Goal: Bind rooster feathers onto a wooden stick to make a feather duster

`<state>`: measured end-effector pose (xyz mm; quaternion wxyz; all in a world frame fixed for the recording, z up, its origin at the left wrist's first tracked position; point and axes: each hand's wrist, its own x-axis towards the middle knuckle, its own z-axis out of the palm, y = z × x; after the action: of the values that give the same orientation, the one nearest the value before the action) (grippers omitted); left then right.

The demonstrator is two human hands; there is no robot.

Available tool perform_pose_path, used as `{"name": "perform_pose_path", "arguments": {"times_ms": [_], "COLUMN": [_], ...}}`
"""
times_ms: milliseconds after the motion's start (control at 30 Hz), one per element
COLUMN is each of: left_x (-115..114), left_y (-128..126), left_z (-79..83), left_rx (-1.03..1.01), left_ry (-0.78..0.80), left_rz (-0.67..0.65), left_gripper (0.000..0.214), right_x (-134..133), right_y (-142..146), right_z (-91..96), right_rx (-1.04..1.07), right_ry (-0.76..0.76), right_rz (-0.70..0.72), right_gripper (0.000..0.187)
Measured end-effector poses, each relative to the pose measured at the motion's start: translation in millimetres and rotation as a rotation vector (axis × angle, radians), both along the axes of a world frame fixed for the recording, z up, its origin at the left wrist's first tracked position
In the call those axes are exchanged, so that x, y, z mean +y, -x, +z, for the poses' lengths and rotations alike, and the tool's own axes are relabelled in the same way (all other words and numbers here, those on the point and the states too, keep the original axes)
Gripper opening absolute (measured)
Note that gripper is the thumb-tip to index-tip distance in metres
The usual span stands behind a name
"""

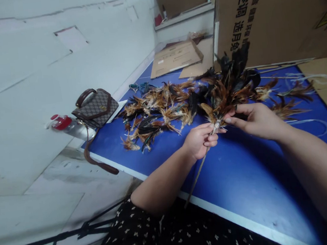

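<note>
In the head view, my left hand (201, 140) is closed around a thin stick (196, 179) just below a bundle of feathers. The stick slants down past the table's front edge, and brown and black feathers spread from its upper end, making a feather duster (225, 91). My right hand (257, 123) comes in from the right, thumb and forefinger pinched at the base of the feathers, beside the pale binding (216, 125). Exactly which feathers lie between those fingertips is hard to make out. Loose feather bunches (161, 99) lie to the left of my hands.
More feather tufts (287, 106) and pale strips (322, 122) lie at right on the blue table (244, 184). A handbag (97, 107) and a red-capped bottle (71, 125) stand at the left edge. Flat cardboard (174, 58) and a large carton (275, 19) are behind.
</note>
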<state>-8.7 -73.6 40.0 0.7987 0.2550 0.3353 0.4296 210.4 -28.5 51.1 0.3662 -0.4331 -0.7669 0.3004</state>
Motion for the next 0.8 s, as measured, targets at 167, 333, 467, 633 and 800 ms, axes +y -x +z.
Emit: {"name": "perform_pose_path", "arguments": {"times_ms": [167,333,467,633,800], "left_x": [0.1,1.1,0.9,-0.4,-0.7], "left_y": [0.4,0.9,-0.6,-2.0,1.3], "left_z": [0.0,-1.1,-4.1,-2.5,2.1], "left_rx": [0.012,0.017,0.03,0.045,-0.004], "left_ry": [-0.013,0.002,0.008,0.036,0.019], "left_rz": [-0.014,0.015,0.023,0.026,0.031], "left_gripper": [0.013,0.005,0.004,0.007,0.016], "right_x": [-2.2,-3.5,-3.9,-4.7,-4.7], "right_y": [4.6,13.0,19.2,23.6,26.0], "right_z": [-1.8,-6.9,-10.1,-14.0,-19.6], "right_rx": [-0.042,-0.035,-0.017,-0.012,0.153], "right_ry": [-0.031,-0.102,-0.12,-0.12,-0.074], "right_rz": [-0.045,-0.121,-0.219,-0.252,-0.254], "right_gripper": [0.028,0.015,0.009,0.01,0.031]}}
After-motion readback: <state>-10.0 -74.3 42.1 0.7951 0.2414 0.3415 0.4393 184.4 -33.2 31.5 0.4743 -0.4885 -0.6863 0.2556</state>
